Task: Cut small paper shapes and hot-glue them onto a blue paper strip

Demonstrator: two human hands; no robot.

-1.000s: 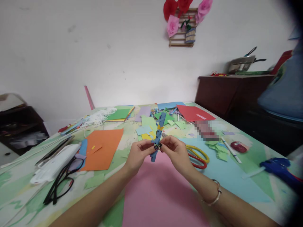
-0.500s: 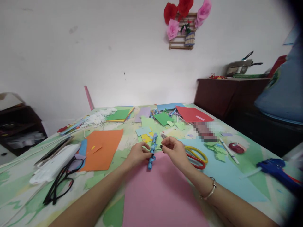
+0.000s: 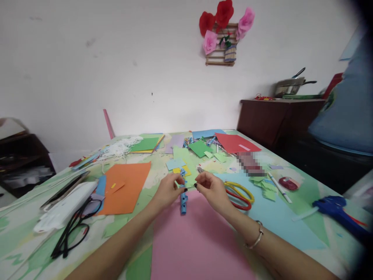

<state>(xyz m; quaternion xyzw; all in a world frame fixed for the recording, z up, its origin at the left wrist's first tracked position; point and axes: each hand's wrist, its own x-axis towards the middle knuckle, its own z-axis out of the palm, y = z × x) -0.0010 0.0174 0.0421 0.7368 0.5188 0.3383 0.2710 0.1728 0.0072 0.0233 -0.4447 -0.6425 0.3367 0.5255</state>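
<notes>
A slim blue paper tube (image 3: 183, 204) with dark spots and small curled bits stands out above the top of a pink sheet (image 3: 198, 237). Around its middle, the thumb and fingers of my left hand (image 3: 169, 190) are closed on it. Just to the right, my right hand (image 3: 212, 191) has its thumb and fingertips pinched together, apart from the tube; whatever is between them is too small to make out. Yellow-handled scissors (image 3: 243, 190) and red-handled scissors (image 3: 240, 203) lie beside my right wrist.
An orange sheet (image 3: 128, 186), black glasses (image 3: 70, 233) and a white case (image 3: 65, 206) lie left. On the right are a light blue sheet (image 3: 285, 217), a white pen (image 3: 279, 188), a red tape dispenser (image 3: 288, 183) and a blue glue gun (image 3: 335, 208). White string (image 3: 122, 147) lies at the back.
The blue tube has shifted slightly left and down and now points more straight away from me. My right hand stays pinched close beside it. The view has tilted slightly.
</notes>
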